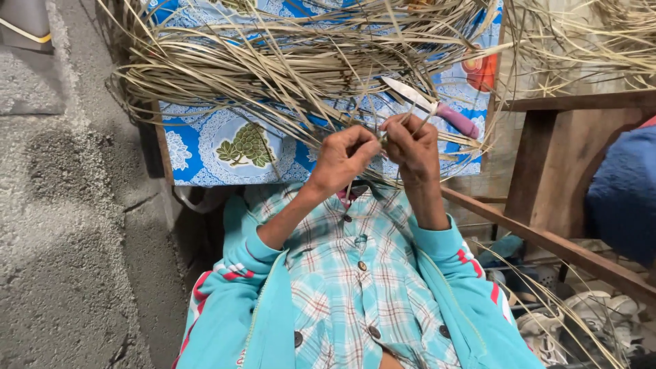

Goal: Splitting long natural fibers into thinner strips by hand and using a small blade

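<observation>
My left hand (344, 158) and my right hand (413, 146) meet in front of my chest, fingers pinched on a thin dry straw strip (380, 139) between them. A knife (429, 106) with a pale blade and pink handle juts up and right from my right hand; whether the hand grips it or it rests on the straw behind, I cannot tell. A big bundle of dry straw strips (287, 68) lies across a blue and white patterned cloth (225, 147) just beyond my hands.
A grey concrete floor (61, 225) is at the left. Brown wooden furniture rails (547, 239) run at the right, with a blue cloth (625, 191) and sandals (588, 314) beneath. More loose straw (588, 41) hangs at top right.
</observation>
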